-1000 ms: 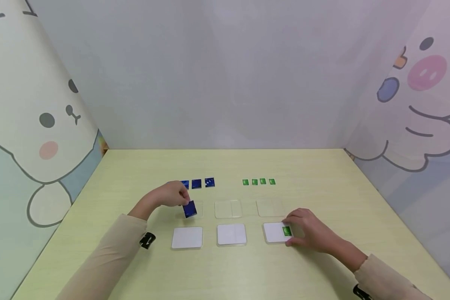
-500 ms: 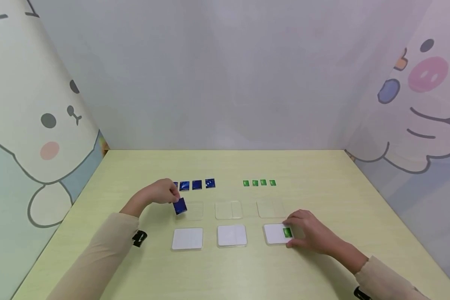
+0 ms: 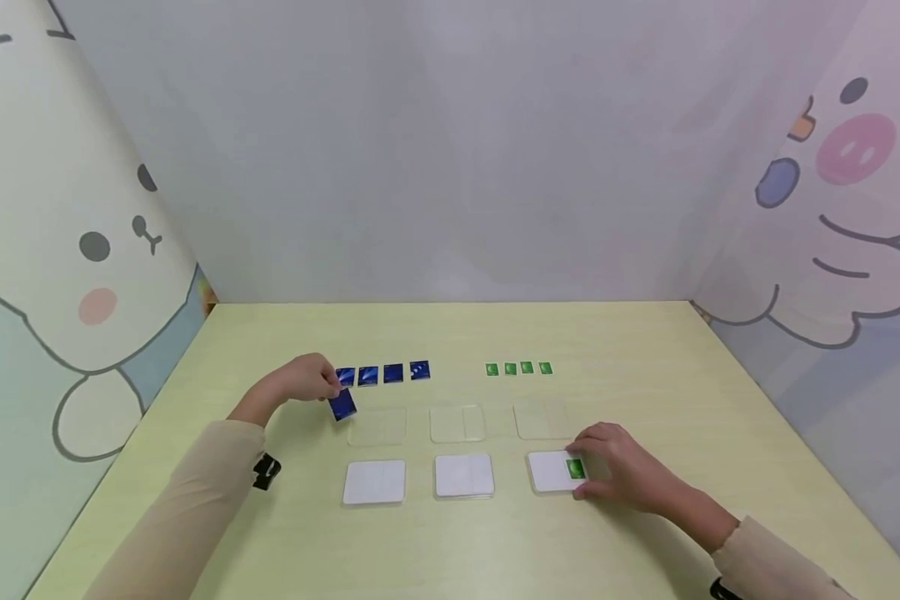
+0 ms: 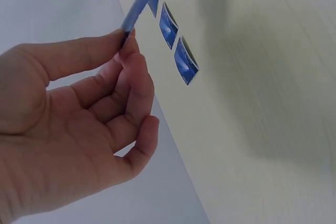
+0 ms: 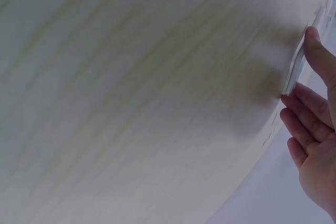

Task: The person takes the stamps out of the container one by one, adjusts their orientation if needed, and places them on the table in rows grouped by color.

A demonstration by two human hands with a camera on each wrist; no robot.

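Observation:
Thumb and fingertips of my left hand (image 3: 307, 379) pinch a small flat dark blue square (image 3: 342, 404) in the head view, just in front of the left end of a row of similar blue squares (image 3: 393, 372). The left wrist view shows the held square nearly edge-on, raised over the table. My right hand (image 3: 622, 471) grips the right end of a flat white rectangular case (image 3: 547, 472), thumb on the near edge and fingers on the far edge. A small green square (image 3: 575, 469) lies on that case's right end. In the right wrist view the case appears as a thin edge (image 5: 295, 69).
Two more white cases, one in the middle (image 3: 463, 476) and one at left (image 3: 373, 482), lie in line. Behind them are three clear plastic pieces, one at centre (image 3: 457, 423). Several green squares (image 3: 527, 367) form a row farther back, near the wall (image 3: 450, 167).
My left hand has moved left and slightly back with the blue square, away from over the left clear piece, uncovering more of the blue row. My right hand stays at the white case.

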